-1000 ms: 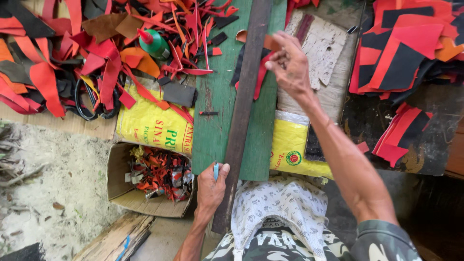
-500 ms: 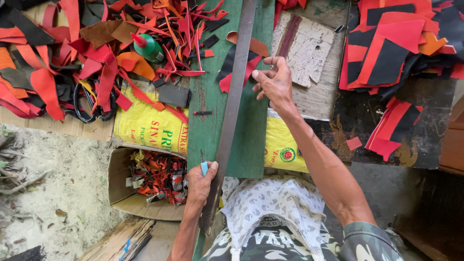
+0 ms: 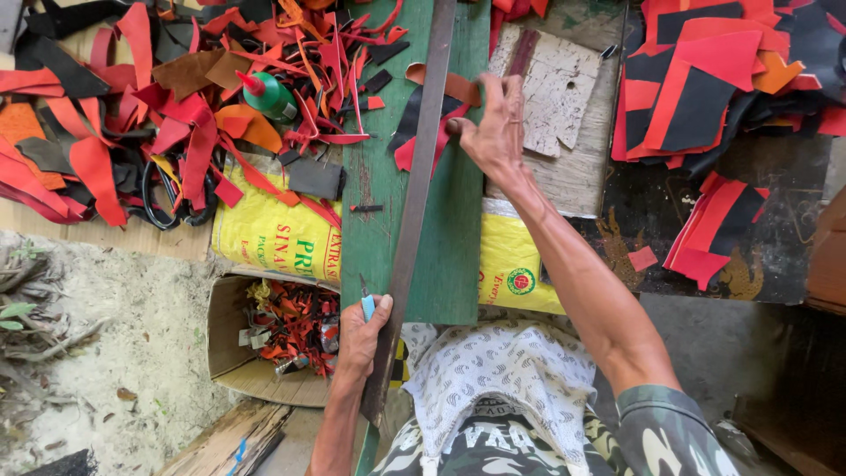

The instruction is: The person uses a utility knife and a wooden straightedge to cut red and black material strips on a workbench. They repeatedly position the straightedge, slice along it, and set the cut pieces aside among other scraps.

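Note:
A long dark metal straightedge point(image 3: 414, 203) lies lengthwise on a green wooden board point(image 3: 458, 256). My left hand point(image 3: 361, 335) presses on the straightedge's near end and holds a small blue-handled cutter point(image 3: 367, 304). At the far end my right hand point(image 3: 493, 132) rests beside the straightedge, its fingers closed on a brown leather strip point(image 3: 449, 84). Black and red leather scraps point(image 3: 407, 132) lie under the straightedge there.
A heap of red, orange and black leather offcuts point(image 3: 176, 106) with a green glue bottle point(image 3: 269, 95) covers the left. Stacked red and black pieces point(image 3: 705, 88) lie at right. A cardboard box of scraps point(image 3: 282, 335) sits below a yellow sack point(image 3: 273, 234). A pale worn board point(image 3: 555, 115) is beside my right hand.
My right hand has pulled nearer along the board's right side, beside the straightedge, with the strip in it. My left hand stays at the near end of the straightedge.

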The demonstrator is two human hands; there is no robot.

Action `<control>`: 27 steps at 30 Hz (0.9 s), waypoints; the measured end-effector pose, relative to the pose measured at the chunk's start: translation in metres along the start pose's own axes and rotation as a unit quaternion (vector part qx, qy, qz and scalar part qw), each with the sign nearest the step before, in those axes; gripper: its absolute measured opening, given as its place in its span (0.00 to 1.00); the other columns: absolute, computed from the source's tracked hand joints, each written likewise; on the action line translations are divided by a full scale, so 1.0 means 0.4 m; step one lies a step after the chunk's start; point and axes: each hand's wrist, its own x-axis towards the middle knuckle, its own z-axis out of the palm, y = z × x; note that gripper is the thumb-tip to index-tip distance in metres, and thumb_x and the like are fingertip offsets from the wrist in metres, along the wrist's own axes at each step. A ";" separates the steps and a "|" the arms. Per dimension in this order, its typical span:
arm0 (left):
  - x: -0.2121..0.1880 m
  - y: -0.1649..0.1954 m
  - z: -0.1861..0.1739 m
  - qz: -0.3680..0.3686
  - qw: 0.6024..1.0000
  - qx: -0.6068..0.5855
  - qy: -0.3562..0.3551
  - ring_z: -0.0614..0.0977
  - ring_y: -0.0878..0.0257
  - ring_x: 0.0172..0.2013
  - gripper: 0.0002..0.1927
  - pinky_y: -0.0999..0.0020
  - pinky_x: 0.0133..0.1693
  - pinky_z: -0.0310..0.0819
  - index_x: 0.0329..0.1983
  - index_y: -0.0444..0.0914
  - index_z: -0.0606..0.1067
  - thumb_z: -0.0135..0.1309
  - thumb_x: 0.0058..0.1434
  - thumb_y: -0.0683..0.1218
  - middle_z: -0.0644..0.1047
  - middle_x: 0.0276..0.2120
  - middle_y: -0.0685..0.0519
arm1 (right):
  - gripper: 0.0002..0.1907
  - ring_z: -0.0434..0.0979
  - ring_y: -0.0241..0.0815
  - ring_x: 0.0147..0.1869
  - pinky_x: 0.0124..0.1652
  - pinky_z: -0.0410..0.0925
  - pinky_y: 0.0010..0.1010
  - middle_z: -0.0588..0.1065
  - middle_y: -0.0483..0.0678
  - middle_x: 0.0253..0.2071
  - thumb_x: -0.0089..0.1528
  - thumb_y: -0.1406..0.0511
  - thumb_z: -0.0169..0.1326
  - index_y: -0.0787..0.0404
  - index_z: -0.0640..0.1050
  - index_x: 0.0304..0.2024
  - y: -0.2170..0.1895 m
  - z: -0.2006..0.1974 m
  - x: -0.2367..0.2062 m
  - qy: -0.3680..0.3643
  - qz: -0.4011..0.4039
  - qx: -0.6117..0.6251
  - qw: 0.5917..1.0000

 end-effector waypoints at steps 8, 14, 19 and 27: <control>-0.046 0.120 -0.033 0.006 0.999 -0.043 0.010 0.71 0.75 0.23 0.09 0.76 0.25 0.62 0.38 0.34 0.78 0.58 0.67 0.46 0.75 0.24 0.61 | 0.37 0.68 0.59 0.52 0.52 0.65 0.47 0.69 0.58 0.48 0.43 0.70 0.73 0.67 0.72 0.53 -0.015 0.013 0.033 -0.018 0.036 -0.011 0.999; -0.071 0.192 -0.026 0.004 0.999 -0.044 0.016 0.72 0.72 0.18 0.10 0.74 0.20 0.63 0.37 0.33 0.77 0.57 0.67 0.47 0.76 0.21 0.57 | 0.28 0.70 0.57 0.53 0.53 0.66 0.46 0.70 0.56 0.47 0.46 0.69 0.72 0.64 0.74 0.47 -0.012 0.005 0.035 -0.062 0.061 -0.019 0.996; -0.079 0.210 -0.006 -0.010 0.999 -0.037 0.021 0.72 0.70 0.15 0.11 0.73 0.17 0.63 0.36 0.34 0.77 0.57 0.66 0.47 0.75 0.18 0.55 | 0.34 0.65 0.62 0.50 0.50 0.63 0.49 0.67 0.61 0.46 0.44 0.68 0.74 0.63 0.74 0.51 -0.010 0.000 0.041 -0.071 0.031 -0.046 0.996; -0.066 0.184 -0.034 -0.010 0.999 -0.045 0.012 0.72 0.70 0.17 0.11 0.73 0.18 0.63 0.36 0.33 0.76 0.57 0.66 0.48 0.75 0.20 0.55 | 0.25 0.76 0.46 0.43 0.43 0.75 0.38 0.75 0.48 0.39 0.49 0.72 0.66 0.63 0.70 0.46 0.030 -0.054 0.053 -0.119 0.144 0.144 0.972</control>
